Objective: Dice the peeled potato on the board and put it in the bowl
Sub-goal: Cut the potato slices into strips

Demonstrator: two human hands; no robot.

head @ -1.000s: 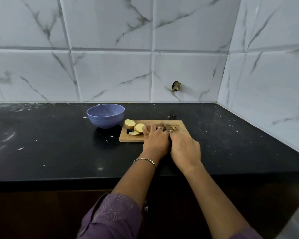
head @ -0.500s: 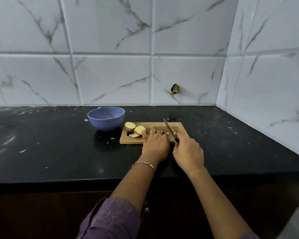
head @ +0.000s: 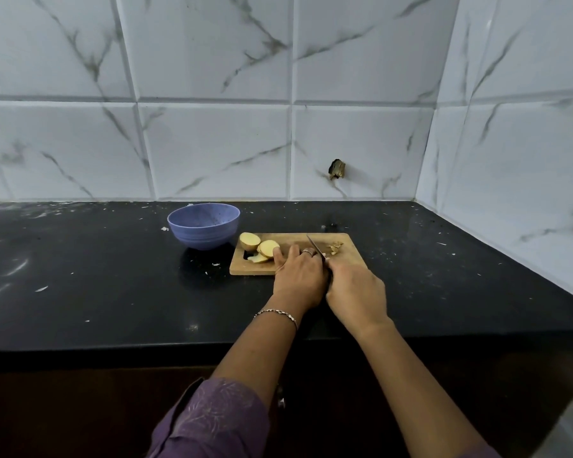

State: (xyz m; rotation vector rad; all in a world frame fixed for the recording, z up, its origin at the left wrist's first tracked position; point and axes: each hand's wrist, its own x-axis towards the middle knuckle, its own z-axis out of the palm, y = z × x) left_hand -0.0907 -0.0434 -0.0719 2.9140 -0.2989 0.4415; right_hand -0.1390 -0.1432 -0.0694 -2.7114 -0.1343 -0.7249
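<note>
A wooden cutting board [head: 351, 256] lies on the black counter. Three potato slices [head: 268, 247] sit at its left end, and small cut bits [head: 336, 247] lie at its right. My left hand [head: 300, 276] presses down on the middle of the board with fairly straight fingers; whatever is under them is hidden. My right hand [head: 356, 292] grips the handle of a knife [head: 315, 246], whose blade points away, right beside my left fingers. A purple bowl [head: 203, 226] stands left of the board.
The black countertop [head: 96, 276] is speckled with white flecks. White marble-tiled walls rise behind and to the right, meeting in a corner. The counter's front edge runs below my wrists.
My right hand has moved back against my left hand, and the knife blade has come down from its raised angle. The left hand stays on the board.
</note>
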